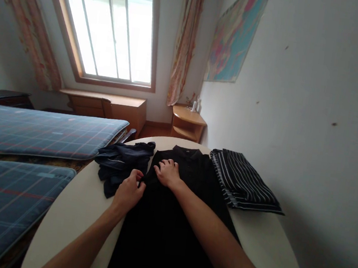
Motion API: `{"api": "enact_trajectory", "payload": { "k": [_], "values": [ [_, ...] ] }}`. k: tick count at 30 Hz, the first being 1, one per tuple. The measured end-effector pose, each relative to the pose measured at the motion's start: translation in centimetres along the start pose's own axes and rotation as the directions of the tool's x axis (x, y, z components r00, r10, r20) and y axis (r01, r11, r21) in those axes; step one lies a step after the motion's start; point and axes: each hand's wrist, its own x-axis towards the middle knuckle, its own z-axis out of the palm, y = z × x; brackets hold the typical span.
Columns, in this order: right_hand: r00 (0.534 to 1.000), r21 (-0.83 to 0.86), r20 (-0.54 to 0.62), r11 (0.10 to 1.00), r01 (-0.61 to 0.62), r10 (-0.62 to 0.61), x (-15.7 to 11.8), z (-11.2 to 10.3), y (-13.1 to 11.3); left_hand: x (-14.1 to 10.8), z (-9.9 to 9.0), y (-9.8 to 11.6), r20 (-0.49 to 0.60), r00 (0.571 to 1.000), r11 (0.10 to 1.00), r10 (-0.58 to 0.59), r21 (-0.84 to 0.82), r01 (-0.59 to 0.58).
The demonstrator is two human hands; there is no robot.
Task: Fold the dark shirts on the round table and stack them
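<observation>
A black collared shirt (166,237) lies spread on the pale round table (68,211), its collar at the far edge. My left hand (130,189) is at the shirt's left edge near the sleeve, fingers curled around a bit of the black cloth. Flat on the upper left part of the shirt rests my right hand (167,172), fingers apart and holding nothing. A crumpled dark navy garment (123,162) sits just left of the shirt. To the right is a folded black cloth with white stripes (248,181).
Beds with blue plaid mattresses (45,133) stand left of the table. A wooden desk (120,105) is under the window, and a small corner shelf (189,117) holds small items. The white wall (319,81) runs along the right.
</observation>
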Motion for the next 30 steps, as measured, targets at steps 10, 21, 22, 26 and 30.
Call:
{"api": "enact_trajectory", "payload": {
  "k": [10, 21, 22, 26, 30],
  "values": [
    [0.930, 0.171, 0.276, 0.940, -0.295, 0.242, 1.8, -3.3, -3.0, -2.3, 0.0, 2.1, 0.031, 0.993, 0.989, 0.115, -0.093, -0.111],
    [0.957, 0.216, 0.174, 0.940, -0.265, 0.230, 1.4, -4.6, 2.3, -3.5, 2.0, 5.0, 0.073, 0.954, 0.876, 0.292, -0.420, -0.236],
    [0.960, 0.218, 0.161, 0.940, -0.261, 0.230, 1.3, -4.7, 3.0, -3.5, 2.1, 5.6, 0.086, 0.952, 0.868, 0.294, -0.441, -0.228],
    [0.967, 0.228, 0.108, 0.941, -0.251, 0.231, 0.4, -5.1, 5.8, -3.4, 3.4, 8.0, 0.151, 0.941, 0.846, 0.303, -0.497, -0.193],
    [0.971, 0.244, 0.066, 0.940, -0.237, 0.228, -1.0, -5.2, 8.0, -3.7, 5.4, 9.5, 0.226, 0.918, 0.830, 0.327, -0.533, -0.164]
  ]
}}
